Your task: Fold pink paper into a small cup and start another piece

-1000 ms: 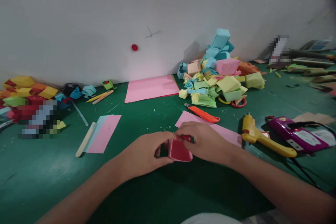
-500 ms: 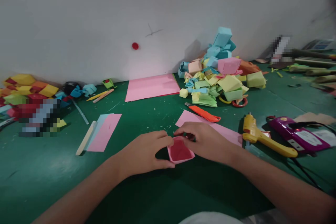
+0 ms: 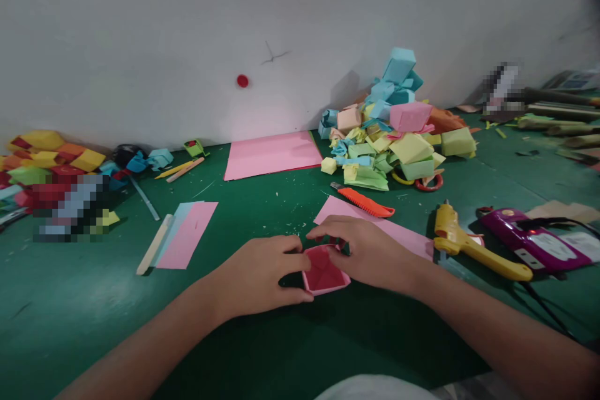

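Observation:
A small folded pink paper box (image 3: 324, 270) sits open side up on the green mat (image 3: 290, 350), pinched between both hands. My left hand (image 3: 255, 275) grips its left wall with thumb and fingers. My right hand (image 3: 368, 250) holds its far and right edges, fingers curled over the rim. A pink sheet (image 3: 403, 234) lies under my right hand.
An orange box cutter (image 3: 363, 200) lies just beyond my hands. A yellow glue gun (image 3: 469, 244) and a purple device (image 3: 529, 244) lie to the right. A heap of folded paper boxes (image 3: 394, 137) stands at the back; another pink sheet (image 3: 272, 155) and paper strips (image 3: 180, 234) lie left.
The pink box has been turned from tilted on its side to open side up, and both hands have shifted their grip round its rim.

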`<state>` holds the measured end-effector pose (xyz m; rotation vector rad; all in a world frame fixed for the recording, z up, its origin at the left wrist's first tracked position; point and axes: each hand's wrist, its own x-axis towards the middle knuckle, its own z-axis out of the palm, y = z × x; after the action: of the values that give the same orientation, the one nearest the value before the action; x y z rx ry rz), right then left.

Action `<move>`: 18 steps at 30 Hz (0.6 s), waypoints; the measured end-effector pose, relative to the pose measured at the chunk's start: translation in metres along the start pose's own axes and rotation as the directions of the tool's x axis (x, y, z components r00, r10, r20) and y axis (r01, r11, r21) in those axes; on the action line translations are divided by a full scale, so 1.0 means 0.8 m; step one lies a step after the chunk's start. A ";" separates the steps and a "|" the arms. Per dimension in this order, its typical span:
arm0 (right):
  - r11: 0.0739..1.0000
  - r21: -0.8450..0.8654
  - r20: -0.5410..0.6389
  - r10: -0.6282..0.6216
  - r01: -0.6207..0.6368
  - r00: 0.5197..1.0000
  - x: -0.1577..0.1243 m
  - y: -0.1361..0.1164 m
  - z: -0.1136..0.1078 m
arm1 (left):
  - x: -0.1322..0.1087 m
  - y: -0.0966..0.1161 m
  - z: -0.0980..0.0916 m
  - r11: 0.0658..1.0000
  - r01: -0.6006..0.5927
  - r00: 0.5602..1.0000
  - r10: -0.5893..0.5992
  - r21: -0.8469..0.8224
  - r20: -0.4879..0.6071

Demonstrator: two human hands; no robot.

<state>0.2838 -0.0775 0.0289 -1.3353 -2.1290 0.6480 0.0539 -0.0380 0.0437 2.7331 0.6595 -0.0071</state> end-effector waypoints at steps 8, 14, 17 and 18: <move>0.905 -0.107 0.055 -0.408 0.411 0.912 -0.003 0.009 -0.020 | -0.003 0.001 0.002 1.000 -0.015 1.000 0.015 -0.002 0.025; 0.838 -0.162 0.168 -0.496 0.521 0.852 -0.006 0.013 -0.041 | -0.003 0.002 -0.002 1.000 -0.013 0.999 0.013 -0.008 0.043; 0.843 -0.171 0.199 -0.477 0.510 0.856 -0.006 0.017 -0.041 | -0.003 0.001 -0.002 1.000 -0.002 0.999 0.002 -0.002 0.047; 0.845 -0.172 0.201 -0.473 0.506 0.858 -0.006 0.019 -0.041 | -0.003 0.001 -0.002 1.000 0.003 0.999 -0.003 0.001 0.050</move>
<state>0.3171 -0.0725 0.0425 -0.7919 -2.5911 0.3122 0.0521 -0.0391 0.0452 2.7234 0.6490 -0.0767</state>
